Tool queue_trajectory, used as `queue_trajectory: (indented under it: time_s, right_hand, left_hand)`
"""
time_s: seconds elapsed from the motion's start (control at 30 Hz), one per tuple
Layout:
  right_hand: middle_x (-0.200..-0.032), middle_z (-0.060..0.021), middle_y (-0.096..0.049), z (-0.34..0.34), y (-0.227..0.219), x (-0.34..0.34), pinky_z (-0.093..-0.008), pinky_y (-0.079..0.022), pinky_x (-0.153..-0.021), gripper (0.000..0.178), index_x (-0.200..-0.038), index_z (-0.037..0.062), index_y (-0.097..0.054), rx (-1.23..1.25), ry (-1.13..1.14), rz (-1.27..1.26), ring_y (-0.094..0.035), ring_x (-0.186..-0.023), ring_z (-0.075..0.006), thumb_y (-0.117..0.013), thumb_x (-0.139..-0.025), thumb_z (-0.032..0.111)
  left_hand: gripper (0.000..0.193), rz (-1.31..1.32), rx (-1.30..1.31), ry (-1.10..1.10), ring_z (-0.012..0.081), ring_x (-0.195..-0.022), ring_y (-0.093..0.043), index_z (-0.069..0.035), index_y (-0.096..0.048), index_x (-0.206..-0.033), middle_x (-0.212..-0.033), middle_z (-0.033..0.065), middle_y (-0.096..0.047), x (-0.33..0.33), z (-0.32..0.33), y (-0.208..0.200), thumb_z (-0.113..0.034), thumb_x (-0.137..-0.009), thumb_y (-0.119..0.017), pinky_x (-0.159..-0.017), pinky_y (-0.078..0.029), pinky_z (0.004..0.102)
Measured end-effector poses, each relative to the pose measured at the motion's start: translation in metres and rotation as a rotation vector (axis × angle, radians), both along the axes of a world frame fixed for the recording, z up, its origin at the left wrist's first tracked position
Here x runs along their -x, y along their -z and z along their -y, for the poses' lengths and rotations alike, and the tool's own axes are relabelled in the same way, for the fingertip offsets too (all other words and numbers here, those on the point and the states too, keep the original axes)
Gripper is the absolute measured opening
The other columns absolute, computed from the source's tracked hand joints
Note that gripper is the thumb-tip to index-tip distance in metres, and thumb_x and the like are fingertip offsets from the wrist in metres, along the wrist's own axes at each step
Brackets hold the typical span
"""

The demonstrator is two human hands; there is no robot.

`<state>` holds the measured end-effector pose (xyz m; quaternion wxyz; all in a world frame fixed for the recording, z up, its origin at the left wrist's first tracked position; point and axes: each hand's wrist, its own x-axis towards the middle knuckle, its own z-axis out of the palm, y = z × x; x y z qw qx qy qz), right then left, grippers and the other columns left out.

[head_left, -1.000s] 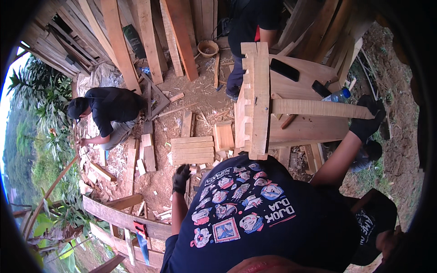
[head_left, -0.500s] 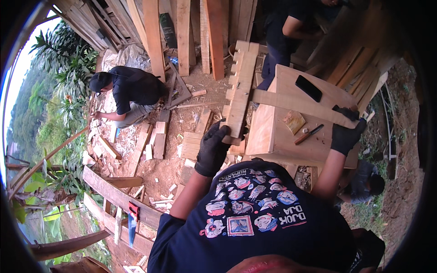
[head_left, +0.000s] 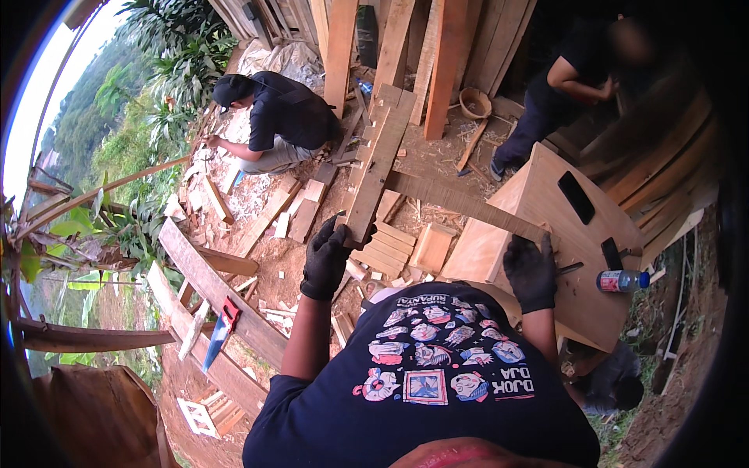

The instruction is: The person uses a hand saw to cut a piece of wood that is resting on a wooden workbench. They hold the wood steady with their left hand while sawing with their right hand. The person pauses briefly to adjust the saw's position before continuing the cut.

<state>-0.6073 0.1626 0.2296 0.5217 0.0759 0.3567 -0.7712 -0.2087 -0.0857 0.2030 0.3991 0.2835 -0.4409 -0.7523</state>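
My left hand (head_left: 326,259), in a black glove, is closed around the near end of a notched wooden board (head_left: 380,160). Square notches run along the board's left edge. A thin wooden slat (head_left: 466,204) joins its right side about midway, making a T shape. At the slat's far right end, my gloved right hand (head_left: 530,271) grips it, fingers partly hidden beneath. Both pieces are held up together, the slat's right part over a plywood-topped table (head_left: 538,183).
On the table lie a black phone (head_left: 576,197), a dark object (head_left: 612,253) and a bottle (head_left: 622,281) with a blue cap. One person (head_left: 281,117) crouches at left; another (head_left: 558,93) stands at back right. A red-handled saw (head_left: 222,327) rests on planks at lower left. Offcuts litter the ground.
The view has shifted, bringing the bottle into sight. The joined board and slat have moved left relative to the table, and my right hand has drawn in toward my body, still gripping the slat.
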Motion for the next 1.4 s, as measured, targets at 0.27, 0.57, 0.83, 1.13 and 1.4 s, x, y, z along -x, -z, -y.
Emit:
queue_trajectory:
  time_s: [0.27,0.57,0.83,1.13,1.4]
  right_hand:
    - [-0.135,-0.0137,-0.073,0.032,-0.073,-0.063,-0.0483,-0.054,-0.109,0.068,-0.143,0.0077,-0.067,-0.382,0.064,-2.269,-0.067,-0.127,-0.0335,-0.095,-0.085,0.029]
    - [-0.122,-0.0114,-0.076,0.0,-0.04,-0.005,-0.0484,-0.055,-0.103,0.053,-0.135,0.0142,-0.074,-0.613,-0.268,-2.29,-0.069,-0.114,-0.0338,-0.085,-0.092,0.044]
    - [-0.118,-0.0162,-0.079,-0.088,-0.024,0.055,-0.0512,-0.058,-0.099,0.054,-0.131,0.0103,-0.076,-0.989,-0.326,-2.119,-0.074,-0.111,-0.0395,-0.076,-0.098,0.053]
    - [-0.13,-0.0253,-0.075,-0.139,0.014,0.09,-0.0537,-0.056,-0.103,0.064,-0.138,0.0074,-0.073,-1.388,-0.337,-1.884,-0.07,-0.121,-0.0433,-0.07,-0.101,0.059]
    - [-0.128,-0.0225,-0.076,-0.145,0.027,0.098,-0.0531,-0.057,-0.101,0.057,-0.139,0.0095,-0.072,-1.504,-0.285,-1.95,-0.072,-0.118,-0.0417,-0.068,-0.103,0.054]
  left_hand:
    - [0.047,0.028,-0.045,-0.058,0.0349,-0.117,-0.076,0.013,-0.053,-0.148,-0.133,0.0255,-0.072,0.006,-0.012,-0.038,-0.019,-0.115,-0.047,-0.106,-0.06,0.0459]
    - [0.021,-0.008,-0.071,0.104,0.0315,-0.109,-0.077,0.008,-0.071,-0.12,-0.121,0.0191,-0.075,0.066,-0.045,-0.045,-0.002,-0.11,-0.055,-0.093,-0.067,0.042]
    - [0.054,0.301,-0.15,0.286,0.0281,-0.114,-0.078,0.0,-0.063,-0.148,-0.13,0.0181,-0.077,0.076,-0.039,0.041,-0.039,-0.112,-0.065,-0.098,-0.061,0.0418]
    - [0.051,0.419,-0.429,0.289,0.0259,-0.106,-0.079,-0.007,-0.067,-0.142,-0.127,0.0138,-0.081,0.042,-0.013,0.141,-0.04,-0.105,-0.075,-0.092,-0.061,0.0411]
    - [0.049,0.565,-0.464,0.354,0.0234,-0.101,-0.079,-0.01,-0.068,-0.141,-0.122,0.0109,-0.082,0.042,-0.023,0.169,-0.04,-0.103,-0.075,-0.085,-0.06,0.0383]
